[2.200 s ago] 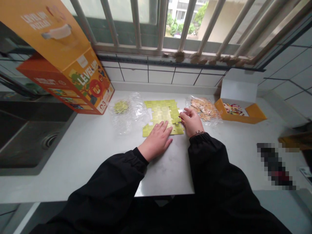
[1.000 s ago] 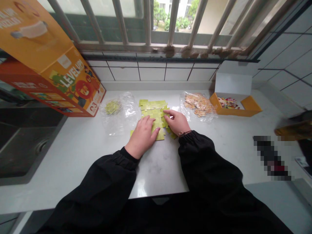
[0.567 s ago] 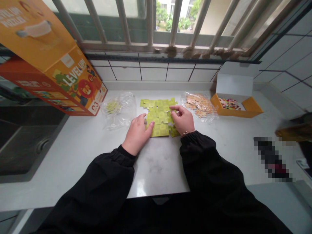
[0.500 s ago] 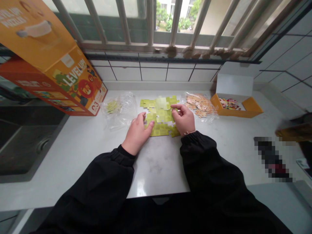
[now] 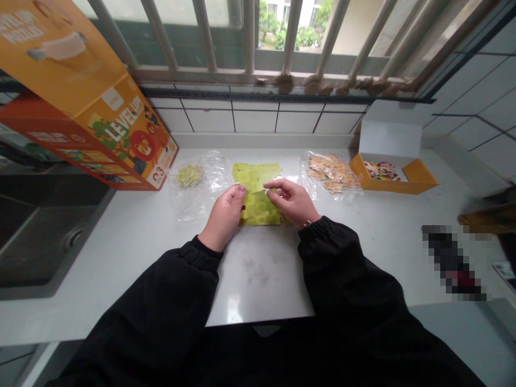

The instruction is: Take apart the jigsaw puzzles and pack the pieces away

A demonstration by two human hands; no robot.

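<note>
Yellow-green jigsaw puzzle pieces (image 5: pixel 260 209) lie together in a sheet on the counter, with a ragged edge at the upper right. My left hand (image 5: pixel 224 215) is closed at the sheet's left edge, thumb on top and fingers curled by the side. Over the right part of the sheet, my right hand (image 5: pixel 292 203) pinches with thumb and index finger at a puzzle piece, largely hidden by the fingertips. To the left, a clear plastic bag (image 5: pixel 209 180) contains more yellow-green pieces (image 5: pixel 189 176). Orange pieces (image 5: pixel 330 171) lie in another clear bag on the right.
A tall orange puzzle box (image 5: pixel 133 129) stands at the left beside a dark sink (image 5: pixel 36 236). At the right back is an open small orange box (image 5: pixel 387 183) with colourful pieces in it. Window bars (image 5: pixel 248 43) rise behind the tiled wall. A pixelated dark object (image 5: pixel 455 263) lies at right.
The yellow-green pieces now sit closer together, with fewer gaps. My right hand has moved left and slightly down across them. My left hand's fingers have curled in at the left edge.
</note>
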